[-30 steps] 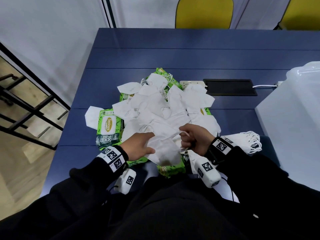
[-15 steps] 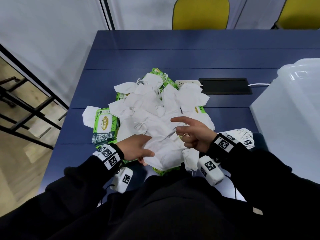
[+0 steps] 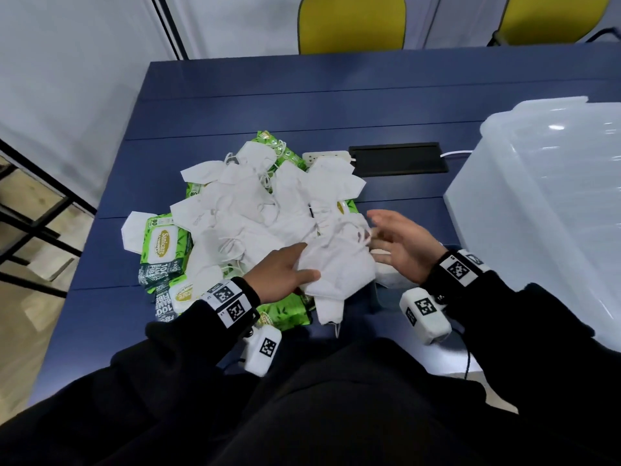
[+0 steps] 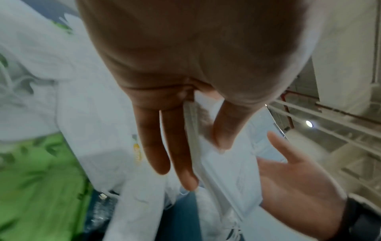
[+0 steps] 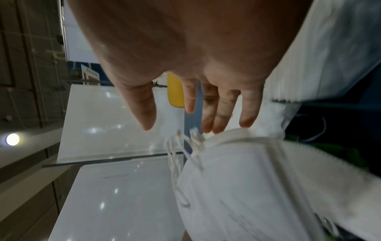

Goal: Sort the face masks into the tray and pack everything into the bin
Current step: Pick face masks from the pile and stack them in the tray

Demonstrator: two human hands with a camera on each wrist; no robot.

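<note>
A loose pile of white face masks [image 3: 248,210] lies on green wet-wipe packs [image 3: 161,243] in the middle of the blue table [image 3: 336,95]. My left hand [image 3: 307,262] pinches a bunch of masks [image 3: 339,264] between thumb and fingers at the pile's near right edge. In the left wrist view the left hand [image 4: 204,164] has the mask edges [image 4: 222,176] clamped under the thumb. My right hand [image 3: 376,230] is open, fingers straight, just right of the bunch and holding nothing. The right wrist view has the right hand [image 5: 179,127] above the bunch [image 5: 247,187]. No tray is visible.
A large translucent plastic bin [image 3: 537,213] stands at the right of the table, close to my right wrist. A white power strip [image 3: 322,156] and a black cable hatch [image 3: 398,159] sit behind the pile. Two yellow chairs [image 3: 353,21] stand beyond the far edge.
My right hand has let go of the mask it was pinching and spread open to the right. The left hand has kept its bunch and shifted it rightward.
</note>
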